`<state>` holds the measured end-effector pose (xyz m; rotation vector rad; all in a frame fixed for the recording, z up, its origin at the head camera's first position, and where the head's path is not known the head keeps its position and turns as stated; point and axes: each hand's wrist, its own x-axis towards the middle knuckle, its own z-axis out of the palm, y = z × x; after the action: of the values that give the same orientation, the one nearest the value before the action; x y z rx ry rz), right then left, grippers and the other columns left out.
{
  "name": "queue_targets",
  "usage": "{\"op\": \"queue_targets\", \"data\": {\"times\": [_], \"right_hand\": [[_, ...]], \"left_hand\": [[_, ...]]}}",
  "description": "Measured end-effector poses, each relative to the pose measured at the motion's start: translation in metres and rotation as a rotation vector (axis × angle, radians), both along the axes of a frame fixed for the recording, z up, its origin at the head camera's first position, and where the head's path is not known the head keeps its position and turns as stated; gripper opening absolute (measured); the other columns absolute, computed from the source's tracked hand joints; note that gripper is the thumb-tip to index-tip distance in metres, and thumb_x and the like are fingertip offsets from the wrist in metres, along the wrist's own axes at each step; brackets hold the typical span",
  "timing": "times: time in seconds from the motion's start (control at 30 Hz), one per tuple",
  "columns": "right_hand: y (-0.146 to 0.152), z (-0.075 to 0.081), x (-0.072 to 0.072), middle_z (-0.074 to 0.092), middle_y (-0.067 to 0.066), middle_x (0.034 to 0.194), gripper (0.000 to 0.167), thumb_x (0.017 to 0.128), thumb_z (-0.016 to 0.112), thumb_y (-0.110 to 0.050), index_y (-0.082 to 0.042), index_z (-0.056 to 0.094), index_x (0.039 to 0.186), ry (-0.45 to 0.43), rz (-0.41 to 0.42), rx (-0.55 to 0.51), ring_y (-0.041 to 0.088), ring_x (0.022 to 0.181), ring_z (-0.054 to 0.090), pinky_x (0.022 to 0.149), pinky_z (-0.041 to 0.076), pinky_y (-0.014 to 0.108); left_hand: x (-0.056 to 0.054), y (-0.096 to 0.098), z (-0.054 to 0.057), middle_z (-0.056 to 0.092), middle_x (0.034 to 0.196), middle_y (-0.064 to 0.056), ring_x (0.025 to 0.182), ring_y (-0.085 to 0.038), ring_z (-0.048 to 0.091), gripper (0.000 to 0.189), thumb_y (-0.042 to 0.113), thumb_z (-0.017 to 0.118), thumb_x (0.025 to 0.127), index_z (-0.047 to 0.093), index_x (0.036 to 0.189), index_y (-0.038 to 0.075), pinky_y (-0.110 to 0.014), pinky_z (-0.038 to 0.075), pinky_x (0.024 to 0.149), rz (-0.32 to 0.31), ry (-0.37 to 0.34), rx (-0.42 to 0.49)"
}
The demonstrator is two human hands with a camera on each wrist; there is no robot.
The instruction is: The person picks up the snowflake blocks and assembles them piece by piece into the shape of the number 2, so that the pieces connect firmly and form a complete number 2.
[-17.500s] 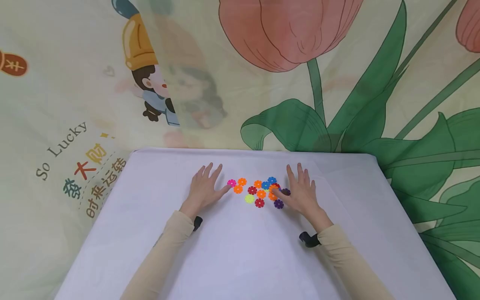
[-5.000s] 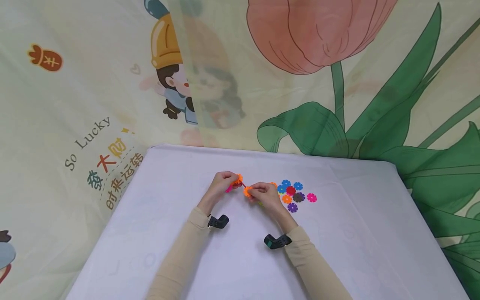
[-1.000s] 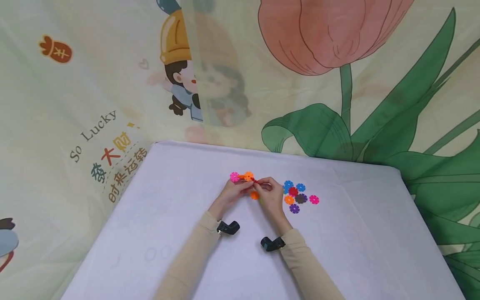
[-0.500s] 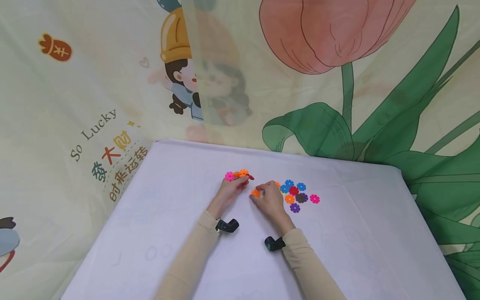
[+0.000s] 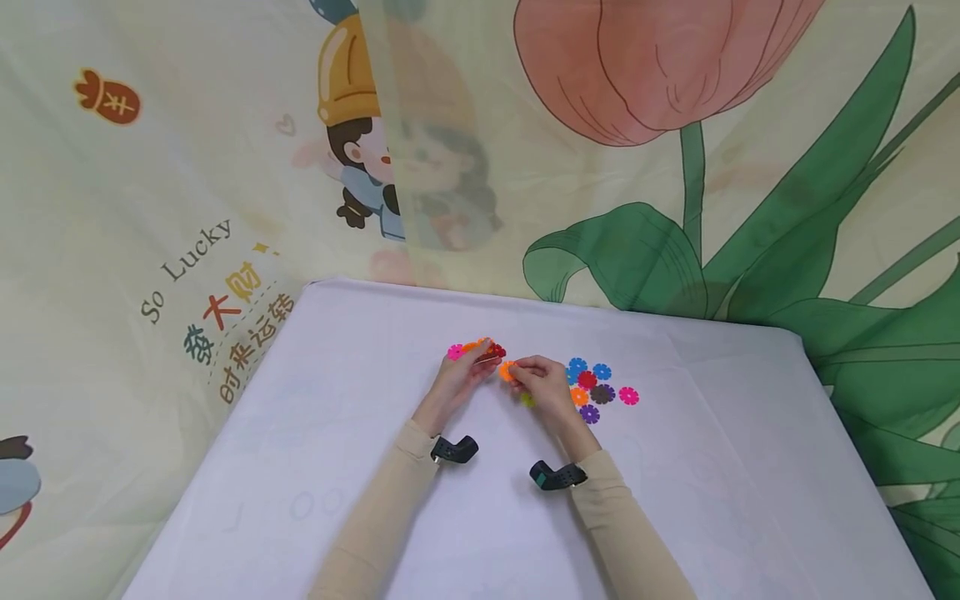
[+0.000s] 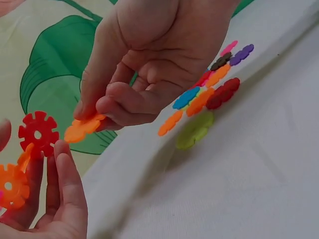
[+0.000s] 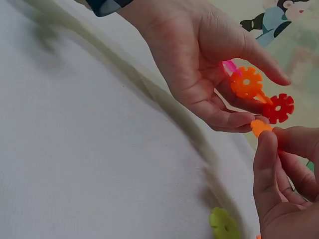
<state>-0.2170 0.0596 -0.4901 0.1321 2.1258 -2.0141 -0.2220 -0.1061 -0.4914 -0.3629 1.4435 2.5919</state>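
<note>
My left hand holds a short chain of interlocking snowflake discs, with its fingers curled under it and the thumb raised. The chain runs from a pink disc through orange discs to a red disc at its right end. Between thumb and fingers, my right hand pinches a single orange disc. That disc is close beside the red one, near the left fingertips. Part of the chain is hidden behind the left thumb in the head view.
Loose discs lie right of my right hand, among them blue, red, purple and pink. A yellow-green disc lies nearer the hands. The white cloth-covered table ends at a printed backdrop.
Both hands were spread over loose discs at first; a chain has since formed in the left hand. Within the last second the right hand took an orange disc and lifted it toward the chain.
</note>
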Motion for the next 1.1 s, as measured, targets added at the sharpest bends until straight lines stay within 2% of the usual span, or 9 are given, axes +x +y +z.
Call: {"op": "queue_targets", "data": {"times": [0.1,0.33,0.53,0.8,0.97,1.1], "right_hand": [[0.0017,0.0015,-0.0005,0.071,0.010,0.085,0.020,0.092,0.069,-0.009,0.005,0.067,0.106,-0.025,-0.013,-0.084,0.016,0.069,0.068,0.068,0.057,0.023],[-0.0006,0.0013,0.0022,0.071,0.011,0.089,0.021,0.092,0.069,-0.009,0.004,0.067,0.109,0.013,-0.008,-0.120,0.017,0.071,0.068,0.069,0.057,0.024],[-0.0046,-0.0021,0.0019,0.072,0.009,0.088,0.020,0.092,0.068,-0.005,0.005,0.066,0.109,0.006,-0.016,-0.150,0.015,0.068,0.068,0.068,0.057,0.025],[-0.0035,-0.0012,0.0025,0.071,0.011,0.089,0.020,0.093,0.069,-0.009,0.002,0.067,0.108,-0.005,-0.033,-0.115,0.018,0.071,0.069,0.069,0.057,0.025],[-0.0037,-0.0015,0.0035,0.071,0.011,0.089,0.020,0.092,0.070,-0.010,0.002,0.066,0.108,0.001,-0.042,-0.108,0.018,0.071,0.070,0.069,0.057,0.024],[-0.0040,-0.0037,0.0035,0.072,0.011,0.090,0.022,0.092,0.069,-0.010,0.003,0.066,0.109,-0.009,-0.054,-0.113,0.017,0.071,0.070,0.069,0.057,0.024]], "left_hand": [[-0.0001,0.0022,0.0020,0.071,0.089,-0.006,0.081,-0.015,0.069,0.015,0.014,0.064,0.097,0.067,0.102,0.001,-0.022,0.054,0.074,0.020,-0.016,-0.001],[-0.0003,0.0044,0.0024,0.072,0.092,-0.005,0.081,-0.014,0.069,0.033,0.021,0.070,0.093,0.064,0.114,-0.004,-0.019,0.048,0.065,0.051,-0.061,-0.089],[-0.0010,0.0053,0.0008,0.071,0.091,-0.003,0.079,-0.013,0.066,0.023,0.011,0.071,0.092,0.060,0.109,0.001,-0.020,0.048,0.064,0.051,-0.058,-0.176],[-0.0011,0.0035,-0.0006,0.070,0.093,-0.005,0.077,-0.013,0.065,0.040,0.004,0.068,0.091,0.054,0.128,-0.005,-0.022,0.049,0.070,0.044,-0.050,-0.173],[-0.0017,0.0028,-0.0008,0.070,0.090,-0.006,0.074,-0.013,0.064,0.042,0.001,0.067,0.091,0.054,0.129,-0.007,-0.021,0.053,0.071,0.037,-0.051,-0.163],[-0.0017,0.0029,-0.0013,0.068,0.097,-0.010,0.074,-0.013,0.066,0.042,0.000,0.068,0.090,0.053,0.129,-0.005,-0.022,0.056,0.072,0.044,-0.063,-0.138]]}}
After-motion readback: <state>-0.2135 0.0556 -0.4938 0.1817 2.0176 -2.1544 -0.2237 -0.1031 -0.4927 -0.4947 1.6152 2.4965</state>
